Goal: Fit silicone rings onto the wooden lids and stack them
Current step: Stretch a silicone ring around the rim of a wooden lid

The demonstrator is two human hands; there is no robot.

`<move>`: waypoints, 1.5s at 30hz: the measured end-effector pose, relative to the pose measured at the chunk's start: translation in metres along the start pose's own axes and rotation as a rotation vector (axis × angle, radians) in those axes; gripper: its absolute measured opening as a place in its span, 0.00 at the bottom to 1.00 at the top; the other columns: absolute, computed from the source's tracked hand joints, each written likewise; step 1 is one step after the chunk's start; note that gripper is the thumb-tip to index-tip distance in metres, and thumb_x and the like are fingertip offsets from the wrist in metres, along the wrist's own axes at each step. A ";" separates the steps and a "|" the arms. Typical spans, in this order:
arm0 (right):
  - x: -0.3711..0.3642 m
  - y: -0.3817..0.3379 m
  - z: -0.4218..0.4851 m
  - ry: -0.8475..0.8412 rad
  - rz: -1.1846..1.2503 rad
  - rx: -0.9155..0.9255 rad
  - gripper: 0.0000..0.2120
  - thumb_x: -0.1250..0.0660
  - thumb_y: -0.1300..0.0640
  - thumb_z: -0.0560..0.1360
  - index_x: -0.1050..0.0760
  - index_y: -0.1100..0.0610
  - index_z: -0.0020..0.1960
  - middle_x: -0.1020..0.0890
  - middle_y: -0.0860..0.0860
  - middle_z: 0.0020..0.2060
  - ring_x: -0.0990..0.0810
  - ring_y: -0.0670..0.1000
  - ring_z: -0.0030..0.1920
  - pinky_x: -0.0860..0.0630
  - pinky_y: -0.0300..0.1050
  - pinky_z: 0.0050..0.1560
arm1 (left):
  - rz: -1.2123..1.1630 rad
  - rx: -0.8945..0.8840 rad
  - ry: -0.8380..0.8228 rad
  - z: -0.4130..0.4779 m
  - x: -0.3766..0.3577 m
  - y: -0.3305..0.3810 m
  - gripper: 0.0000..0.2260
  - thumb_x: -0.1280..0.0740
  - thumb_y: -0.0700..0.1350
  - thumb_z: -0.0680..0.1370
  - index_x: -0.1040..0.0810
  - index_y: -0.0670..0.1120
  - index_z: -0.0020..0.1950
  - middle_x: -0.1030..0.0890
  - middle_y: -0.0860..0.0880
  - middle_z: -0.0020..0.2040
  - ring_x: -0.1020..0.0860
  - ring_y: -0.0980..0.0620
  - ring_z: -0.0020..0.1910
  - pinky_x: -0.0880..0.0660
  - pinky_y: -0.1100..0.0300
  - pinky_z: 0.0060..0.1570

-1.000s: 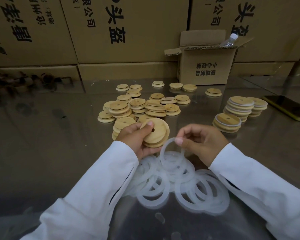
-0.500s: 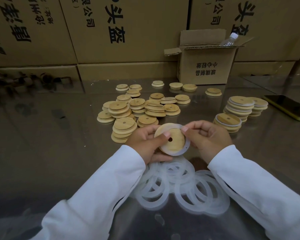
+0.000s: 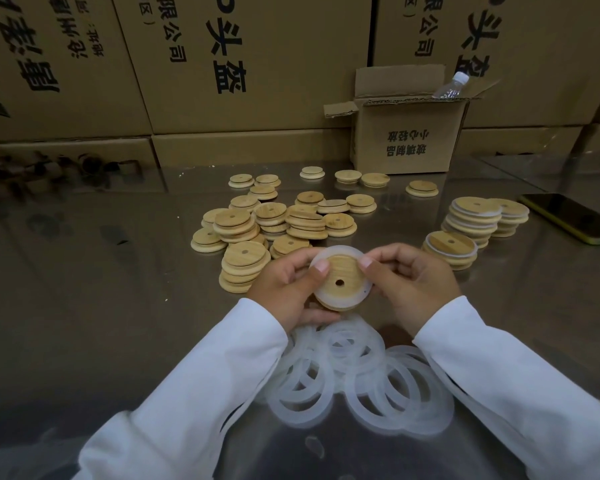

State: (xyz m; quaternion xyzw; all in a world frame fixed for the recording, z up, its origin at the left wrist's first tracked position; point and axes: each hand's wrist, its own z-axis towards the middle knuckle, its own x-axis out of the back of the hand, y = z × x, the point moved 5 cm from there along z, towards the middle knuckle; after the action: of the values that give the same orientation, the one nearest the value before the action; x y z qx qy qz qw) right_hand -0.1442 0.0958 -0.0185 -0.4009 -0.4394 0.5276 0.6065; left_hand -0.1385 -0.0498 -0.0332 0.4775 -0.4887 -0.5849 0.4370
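Fitting step in hand, near its end as it seems. Grips with the left hand [image 3: 284,289] the left edge of a round pale wooden lid with a small centre hole [image 3: 340,277], thumb on top. Pinches with the right hand [image 3: 409,282] the right edge, thumb pressing on the translucent white silicone ring [image 3: 338,251] lying around the raised centre. Holds the lid in the air, just above the heap of loose silicone rings [image 3: 361,375] on the shiny steel table [image 3: 84,289]. Hard to judge whether seated fully at the far rim. Next, probably: press the ring flat all around, then carry the lid right to the stacks of ringed lids [image 3: 473,220]. Calls for even, gentle pressure, not to pop the ring off.
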 end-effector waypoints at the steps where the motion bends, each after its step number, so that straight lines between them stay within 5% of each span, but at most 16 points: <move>1: 0.000 0.000 0.000 -0.002 0.003 -0.002 0.08 0.31 0.62 0.70 0.22 0.51 0.35 0.21 0.49 0.31 0.24 0.41 0.32 0.26 0.33 0.38 | 0.006 -0.011 0.002 0.000 0.000 0.000 0.08 0.40 0.42 0.78 0.22 0.46 0.53 0.18 0.45 0.47 0.19 0.46 0.49 0.19 0.54 0.38; 4: 0.000 -0.002 -0.001 0.003 -0.001 0.001 0.08 0.31 0.62 0.71 0.23 0.51 0.36 0.21 0.50 0.32 0.24 0.47 0.34 0.26 0.38 0.41 | 0.028 -0.062 0.030 0.000 0.001 0.002 0.08 0.40 0.41 0.78 0.23 0.46 0.53 0.18 0.46 0.46 0.19 0.47 0.47 0.19 0.52 0.40; 9: 0.002 -0.006 -0.002 0.026 -0.048 0.050 0.09 0.31 0.61 0.71 0.23 0.50 0.35 0.20 0.48 0.32 0.24 0.48 0.36 0.26 0.33 0.38 | 0.090 -0.164 0.098 0.000 0.001 0.007 0.08 0.40 0.39 0.78 0.23 0.48 0.52 0.18 0.48 0.44 0.19 0.51 0.45 0.19 0.52 0.41; 15: 0.003 -0.011 -0.002 0.010 -0.040 0.089 0.08 0.30 0.62 0.70 0.23 0.51 0.35 0.20 0.51 0.34 0.23 0.52 0.39 0.24 0.43 0.44 | 0.139 -0.237 0.164 -0.002 0.002 0.013 0.09 0.40 0.39 0.79 0.23 0.51 0.50 0.19 0.49 0.45 0.19 0.48 0.47 0.19 0.53 0.39; 24: 0.001 -0.008 0.001 -0.114 0.157 -0.056 0.06 0.32 0.63 0.71 0.22 0.55 0.37 0.19 0.46 0.28 0.24 0.40 0.28 0.29 0.28 0.31 | -0.022 -0.165 0.101 -0.002 0.002 0.010 0.08 0.40 0.40 0.78 0.22 0.45 0.53 0.17 0.48 0.44 0.18 0.48 0.45 0.20 0.54 0.37; 29: 0.003 -0.008 -0.003 -0.011 0.089 0.020 0.03 0.29 0.61 0.69 0.22 0.54 0.41 0.18 0.50 0.37 0.21 0.44 0.37 0.25 0.29 0.39 | -0.100 -0.145 0.130 -0.001 0.002 0.009 0.07 0.38 0.41 0.77 0.22 0.46 0.51 0.16 0.50 0.42 0.18 0.47 0.46 0.20 0.54 0.37; 35: 0.004 0.003 -0.002 0.102 0.031 -0.014 0.06 0.31 0.61 0.71 0.23 0.53 0.36 0.18 0.48 0.34 0.20 0.44 0.36 0.25 0.30 0.38 | -0.194 -0.048 0.137 -0.001 -0.002 0.002 0.07 0.38 0.42 0.76 0.22 0.45 0.51 0.18 0.45 0.46 0.18 0.45 0.47 0.19 0.53 0.37; 41: 0.003 0.000 -0.002 0.019 -0.206 0.080 0.07 0.30 0.58 0.70 0.24 0.48 0.35 0.19 0.45 0.35 0.20 0.46 0.40 0.23 0.43 0.46 | 0.074 -0.053 0.118 -0.001 0.002 0.003 0.05 0.34 0.40 0.75 0.21 0.45 0.49 0.17 0.45 0.42 0.19 0.47 0.43 0.20 0.52 0.43; 45: -0.002 -0.006 -0.005 -0.058 -0.339 0.170 0.06 0.31 0.55 0.70 0.25 0.46 0.38 0.20 0.42 0.36 0.21 0.42 0.41 0.23 0.41 0.47 | 0.235 -0.159 0.137 -0.002 0.004 0.009 0.04 0.32 0.39 0.73 0.21 0.44 0.47 0.18 0.46 0.38 0.20 0.54 0.36 0.23 0.64 0.37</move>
State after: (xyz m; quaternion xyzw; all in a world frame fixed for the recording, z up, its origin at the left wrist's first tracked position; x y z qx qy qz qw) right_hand -0.1375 0.0930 -0.0147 -0.2530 -0.4717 0.4646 0.7055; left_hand -0.1364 -0.0556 -0.0255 0.4197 -0.4622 -0.5327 0.5713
